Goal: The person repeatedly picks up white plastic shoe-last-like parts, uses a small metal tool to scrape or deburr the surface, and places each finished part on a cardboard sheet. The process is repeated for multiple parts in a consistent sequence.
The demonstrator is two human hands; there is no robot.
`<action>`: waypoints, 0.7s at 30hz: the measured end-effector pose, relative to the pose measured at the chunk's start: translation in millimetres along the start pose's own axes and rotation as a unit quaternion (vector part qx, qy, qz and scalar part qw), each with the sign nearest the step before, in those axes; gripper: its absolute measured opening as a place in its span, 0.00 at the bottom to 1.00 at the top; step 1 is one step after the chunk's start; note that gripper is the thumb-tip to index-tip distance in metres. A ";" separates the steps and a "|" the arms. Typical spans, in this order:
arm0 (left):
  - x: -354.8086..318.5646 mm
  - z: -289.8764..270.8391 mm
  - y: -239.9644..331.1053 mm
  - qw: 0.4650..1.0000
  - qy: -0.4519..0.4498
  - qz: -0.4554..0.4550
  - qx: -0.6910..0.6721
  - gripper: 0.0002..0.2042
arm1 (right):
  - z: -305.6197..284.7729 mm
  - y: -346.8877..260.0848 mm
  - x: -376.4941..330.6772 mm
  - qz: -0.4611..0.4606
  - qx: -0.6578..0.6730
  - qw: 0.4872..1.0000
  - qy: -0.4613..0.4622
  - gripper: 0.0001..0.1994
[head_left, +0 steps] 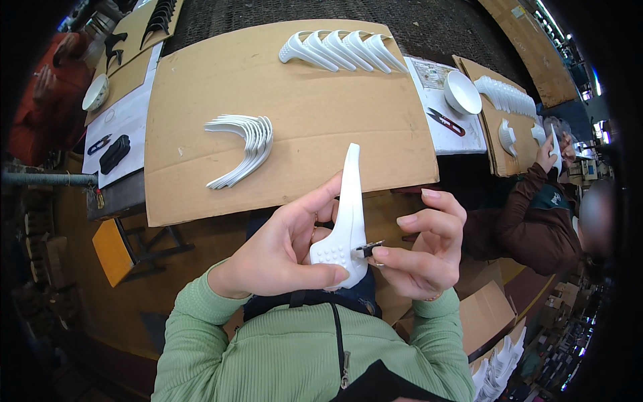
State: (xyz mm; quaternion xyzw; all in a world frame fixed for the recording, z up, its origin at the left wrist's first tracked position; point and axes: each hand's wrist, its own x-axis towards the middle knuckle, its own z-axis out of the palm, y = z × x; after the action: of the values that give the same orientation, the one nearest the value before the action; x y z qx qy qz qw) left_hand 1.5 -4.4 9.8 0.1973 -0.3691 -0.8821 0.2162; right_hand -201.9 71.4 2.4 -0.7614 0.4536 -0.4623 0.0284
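Note:
My left hand (281, 248) is closed around a white, curved plastic piece (349, 208). Its narrow end points away from me, and raised dots cover part of the wide end near my thumb. Pinched between the thumb and fingers of my right hand (425, 251) is a small black-and-metal piece (367, 250), its exact kind too small to tell. It meets the right edge of the white piece's wide end. Beyond my hands, a nested stack of similar white pieces (254, 144) lies on a cardboard sheet (321, 107).
A row of white pieces (338, 50) lines the far edge. To the right are a white bowl (462, 92) and red-handled thread snips (447, 122). Leftward lie a black case (114, 155) and another bowl (96, 92). A co-worker (529, 221) sits at the right.

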 end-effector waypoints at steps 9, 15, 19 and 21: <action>-0.6 -3.9 -4.0 0.998 -0.046 0.024 0.041 0.47 | 2.8 0.2 1.1 0.002 -0.014 1.000 0.016 0.15; -0.6 -2.8 -3.0 0.997 -0.058 0.024 0.045 0.48 | 4.3 0.9 0.9 0.017 -0.023 0.999 0.027 0.14; -1.1 -2.4 -2.0 0.997 -0.073 0.014 0.028 0.49 | 6.7 3.1 0.8 0.018 -0.023 0.999 0.042 0.14; -1.4 -2.8 -2.0 0.996 -0.085 0.010 0.019 0.49 | 8.2 4.1 0.7 0.022 -0.020 0.998 0.050 0.14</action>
State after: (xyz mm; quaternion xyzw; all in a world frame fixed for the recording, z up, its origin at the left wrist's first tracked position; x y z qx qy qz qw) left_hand 3.7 -4.0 6.8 0.1221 -0.4047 -0.8862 0.1896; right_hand -198.5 65.4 -3.8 -0.7275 0.4802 -0.4901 0.0007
